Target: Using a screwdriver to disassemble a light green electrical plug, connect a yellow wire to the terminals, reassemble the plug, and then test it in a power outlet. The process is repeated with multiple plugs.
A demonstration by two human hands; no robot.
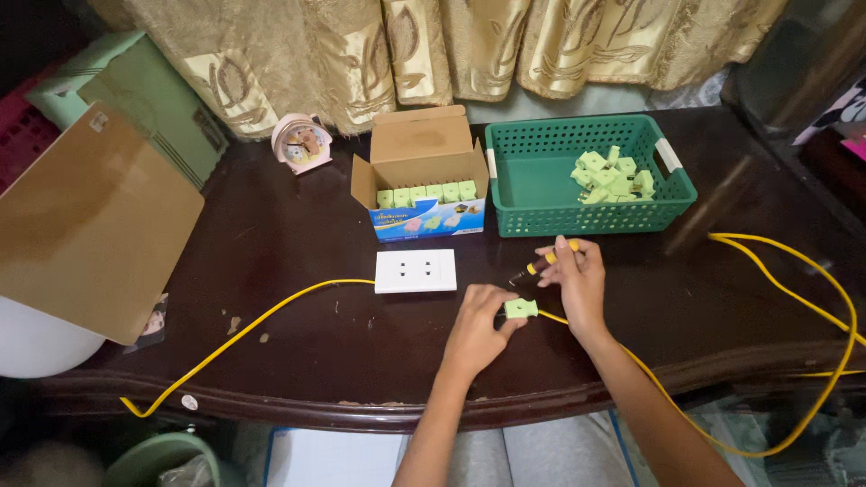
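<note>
My left hand (476, 329) pinches a small light-green plug (520, 308) fitted on the end of a yellow cable (794, 298). Just above it, my right hand (577, 284) holds a screwdriver (541, 266) with a black and yellow handle, its tip pointing down-left toward the plug. A white double socket plate (416, 271) lies flat on the dark wooden table (298, 352) to the left of my hands, with another stretch of yellow cable running from its left side.
A green plastic basket (541, 194) holds several green plugs at the back right. An open cardboard box (420, 180) with a row of green plugs stands beside it. A small pink clock (301, 142), a cardboard sheet (90, 225) and curtains lie at the back and left.
</note>
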